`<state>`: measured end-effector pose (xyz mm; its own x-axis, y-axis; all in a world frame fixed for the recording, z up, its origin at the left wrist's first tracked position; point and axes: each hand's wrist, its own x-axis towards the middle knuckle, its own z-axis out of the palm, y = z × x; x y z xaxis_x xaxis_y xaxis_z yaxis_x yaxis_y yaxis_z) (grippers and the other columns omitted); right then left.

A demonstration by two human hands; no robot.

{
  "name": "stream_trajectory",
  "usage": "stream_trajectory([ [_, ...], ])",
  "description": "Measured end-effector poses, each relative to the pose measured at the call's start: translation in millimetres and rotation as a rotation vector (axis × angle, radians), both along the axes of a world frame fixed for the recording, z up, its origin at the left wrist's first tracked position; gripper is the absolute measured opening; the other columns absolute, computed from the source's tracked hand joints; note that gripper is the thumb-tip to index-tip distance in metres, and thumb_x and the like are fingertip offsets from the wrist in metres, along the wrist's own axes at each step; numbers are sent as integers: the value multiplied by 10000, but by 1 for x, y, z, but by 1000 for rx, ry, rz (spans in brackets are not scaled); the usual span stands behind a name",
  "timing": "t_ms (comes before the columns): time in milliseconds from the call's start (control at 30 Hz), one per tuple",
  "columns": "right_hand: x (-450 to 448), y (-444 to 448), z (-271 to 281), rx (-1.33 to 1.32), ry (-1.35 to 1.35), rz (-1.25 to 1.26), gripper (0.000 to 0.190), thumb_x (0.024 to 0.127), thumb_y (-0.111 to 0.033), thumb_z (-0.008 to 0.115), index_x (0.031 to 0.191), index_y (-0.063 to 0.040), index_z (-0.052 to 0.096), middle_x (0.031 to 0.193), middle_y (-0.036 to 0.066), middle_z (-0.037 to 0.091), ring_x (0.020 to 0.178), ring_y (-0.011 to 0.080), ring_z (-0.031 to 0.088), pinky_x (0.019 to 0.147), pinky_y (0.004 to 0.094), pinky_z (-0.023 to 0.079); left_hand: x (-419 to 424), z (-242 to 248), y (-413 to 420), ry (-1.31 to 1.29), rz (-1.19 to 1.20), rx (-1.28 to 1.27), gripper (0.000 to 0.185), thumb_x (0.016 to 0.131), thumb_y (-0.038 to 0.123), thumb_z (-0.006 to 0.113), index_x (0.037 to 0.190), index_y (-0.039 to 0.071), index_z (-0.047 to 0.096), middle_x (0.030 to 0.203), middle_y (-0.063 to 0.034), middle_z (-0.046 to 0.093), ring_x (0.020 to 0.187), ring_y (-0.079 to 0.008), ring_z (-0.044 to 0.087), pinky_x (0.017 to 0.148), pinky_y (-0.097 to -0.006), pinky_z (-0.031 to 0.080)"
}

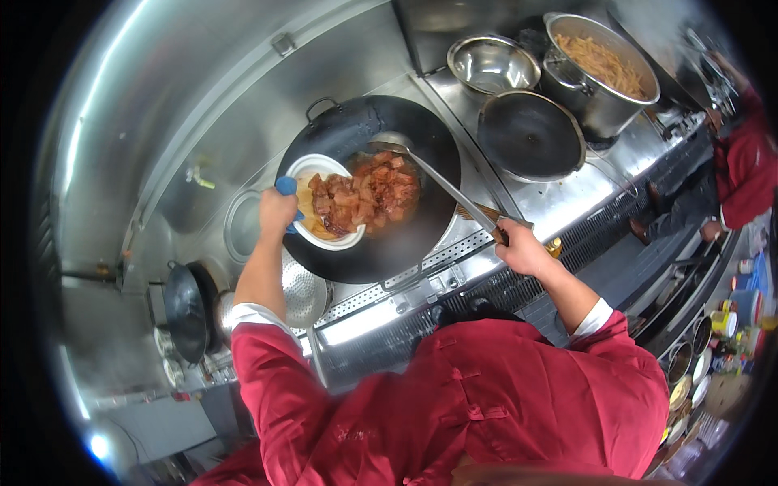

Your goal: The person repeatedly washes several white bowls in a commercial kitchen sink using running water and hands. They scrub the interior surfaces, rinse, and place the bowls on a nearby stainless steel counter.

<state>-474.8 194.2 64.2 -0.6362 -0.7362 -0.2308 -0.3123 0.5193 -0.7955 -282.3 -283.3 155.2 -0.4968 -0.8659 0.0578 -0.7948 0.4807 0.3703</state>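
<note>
My left hand (278, 211) grips a white bowl (336, 245) by its edge with a blue cloth (286, 186). The bowl is tilted over a large black wok (389, 264), and chunks of reddish-brown meat (340, 197) reach from it into the wok, where more chunks (394, 185) lie in oily liquid. My right hand (524, 246) holds the handle of a long metal ladle (450, 189). The ladle's bowl is in the wok, at the far side of the food. A bamboo wok brush (480, 212) lies partly beneath the ladle's handle.
Right of the wok stand a steel bowl (493, 64), a black pan (530, 135) and a tall pot (598, 109) of food strips. A perforated strainer (302, 291) and a smaller wok (185, 313) are at the left. A co-worker in red (750, 161) is at far right, near crowded containers (726, 322).
</note>
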Motion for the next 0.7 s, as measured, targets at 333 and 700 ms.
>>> stream_trajectory([
  [333,24,42,-20,-45,-67,-174,540,809,-114,676,1317,38,577,1074,293,694,1016,430,689,889,444,536,-59,86,54,-268,-261,-434,221,844,110,607,1032,-6,617,1039,-261,727,927,-492,702,861,-571,563],
  [700,1,44,-15,-96,-109,-129,562,806,-115,664,1328,72,573,1043,289,702,995,374,700,885,404,532,-29,144,90,-125,-429,-766,259,825,109,659,1039,-6,569,1053,-220,703,740,-453,712,664,-553,596],
])
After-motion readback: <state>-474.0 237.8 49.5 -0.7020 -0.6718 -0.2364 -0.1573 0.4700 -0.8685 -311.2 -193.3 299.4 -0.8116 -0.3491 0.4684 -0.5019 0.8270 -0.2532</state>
